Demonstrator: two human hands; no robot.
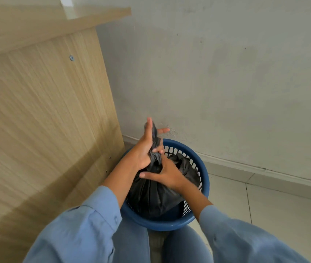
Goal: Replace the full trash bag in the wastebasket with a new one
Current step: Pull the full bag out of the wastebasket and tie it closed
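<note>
Head view: black trash bag (150, 196), neck twisted, fills blue wastebasket (204, 168).

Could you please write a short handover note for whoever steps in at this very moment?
Left hand: grips the twisted neck of the black trash bag.
Right hand: pinches the neck lower down, at the knot.
Bag: gathered shut, sitting inside the blue wastebasket beside the wooden desk panel.
Done: bag top gathered.
Left: finish the knot, lift the bag out, fit a new one; none is in view.
</note>
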